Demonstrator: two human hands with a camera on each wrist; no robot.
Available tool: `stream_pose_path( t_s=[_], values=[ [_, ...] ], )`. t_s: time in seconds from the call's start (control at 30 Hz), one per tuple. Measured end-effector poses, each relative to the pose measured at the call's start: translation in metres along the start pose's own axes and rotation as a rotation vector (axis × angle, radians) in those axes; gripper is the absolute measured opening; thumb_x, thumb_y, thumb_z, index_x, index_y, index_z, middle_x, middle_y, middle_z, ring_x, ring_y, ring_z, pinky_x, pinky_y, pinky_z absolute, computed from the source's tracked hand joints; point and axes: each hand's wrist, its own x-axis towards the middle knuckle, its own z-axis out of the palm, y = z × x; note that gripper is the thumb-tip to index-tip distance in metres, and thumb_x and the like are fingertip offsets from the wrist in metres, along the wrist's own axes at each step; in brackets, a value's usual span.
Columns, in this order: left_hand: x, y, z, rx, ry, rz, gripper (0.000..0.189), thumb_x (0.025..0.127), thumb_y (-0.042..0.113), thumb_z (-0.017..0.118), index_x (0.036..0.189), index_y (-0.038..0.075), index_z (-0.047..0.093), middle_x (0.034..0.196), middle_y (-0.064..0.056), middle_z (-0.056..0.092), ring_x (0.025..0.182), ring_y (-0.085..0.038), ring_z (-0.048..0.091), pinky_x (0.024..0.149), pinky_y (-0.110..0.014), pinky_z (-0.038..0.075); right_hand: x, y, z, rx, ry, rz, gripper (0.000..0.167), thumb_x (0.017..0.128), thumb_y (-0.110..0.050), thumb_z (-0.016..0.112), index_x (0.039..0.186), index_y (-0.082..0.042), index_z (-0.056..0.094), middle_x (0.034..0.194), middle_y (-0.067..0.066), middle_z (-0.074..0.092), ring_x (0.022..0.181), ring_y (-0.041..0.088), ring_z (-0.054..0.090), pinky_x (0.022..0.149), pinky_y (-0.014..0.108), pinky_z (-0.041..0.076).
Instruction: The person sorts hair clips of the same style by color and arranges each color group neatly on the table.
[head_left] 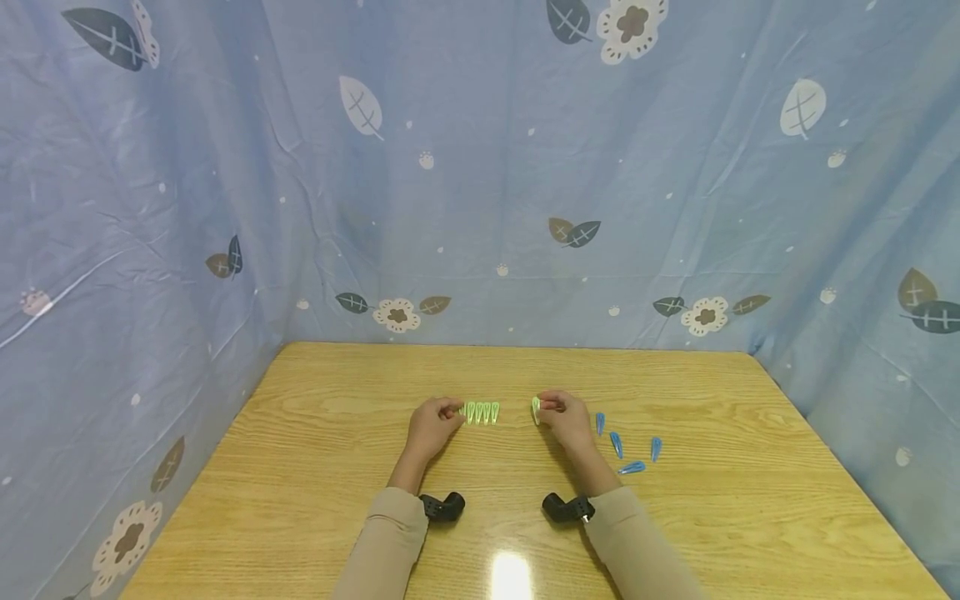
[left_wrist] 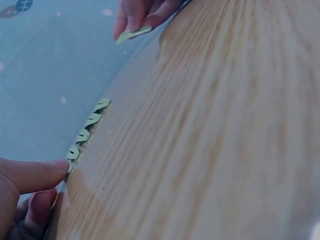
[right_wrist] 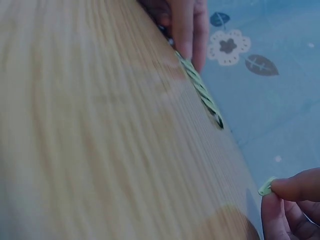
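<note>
- Right grip: thumb and fingers pinch one green clip, placed to the right of the row and apart from it.
- Row of green clips: five side by side on the surface; its right end lies leftward of the right grip, and each long axis runs fore and aft, roughly parallel to that of the pinched clip.
- Left grip: nearer to the row, fingertips at its left-end clip; whether they pinch it cannot be told.
- Blue clips: four, scattered right of the right grip.
</note>
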Motion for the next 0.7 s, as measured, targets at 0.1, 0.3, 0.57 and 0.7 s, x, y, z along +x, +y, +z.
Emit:
stream_pose_path(
  t_s=[0.1, 0.3, 0.57, 0.7],
  values=[
    [0.002, -0.001, 0.001, 0.022, -0.007, -0.029, 0.021, 0.085, 0.008, 0.071, 0.105, 0.001, 0.072, 0.079, -0.003, 0.055, 0.071, -0.014, 0.047, 0.064, -0.027, 0.041, -0.002, -0.001, 0.008, 0.013, -0.007, -0.015, 0.025, 0.082, 0.004, 0.067, 0.106, 0.004, 0.068, 0.091, 0.011, 0.063, 0.079, 0.015, 0.056, 0.061, 0.021, 0.045],
    [0.002, 0.0, 0.001, 0.03, -0.009, -0.038, 0.021, 0.085, 0.01, 0.072, 0.106, 0.003, 0.072, 0.078, 0.0, 0.054, 0.07, -0.013, 0.046, 0.064, -0.028, 0.042, -0.003, -0.004, 0.023, 0.035, -0.027, -0.018, 0.025, 0.08, 0.005, 0.067, 0.105, 0.004, 0.068, 0.089, 0.01, 0.064, 0.076, 0.015, 0.057, 0.062, 0.022, 0.047],
    [0.001, -0.002, 0.001, 0.016, 0.0, -0.004, 0.02, 0.085, 0.008, 0.072, 0.104, 0.001, 0.072, 0.078, -0.002, 0.055, 0.07, -0.015, 0.047, 0.064, -0.028, 0.042, -0.006, -0.01, 0.039, 0.054, -0.039, 0.0, 0.026, 0.08, 0.005, 0.067, 0.105, 0.006, 0.066, 0.089, 0.012, 0.063, 0.078, 0.017, 0.058, 0.064, 0.023, 0.05],
    [-0.002, -0.001, -0.001, 0.002, 0.018, 0.057, 0.019, 0.085, 0.009, 0.071, 0.102, 0.0, 0.072, 0.076, -0.001, 0.054, 0.069, -0.015, 0.047, 0.062, -0.028, 0.041, -0.007, -0.014, 0.045, 0.026, -0.033, 0.012, 0.025, 0.08, 0.005, 0.067, 0.104, 0.005, 0.067, 0.088, 0.011, 0.063, 0.077, 0.017, 0.057, 0.062, 0.024, 0.049]
  ],
)
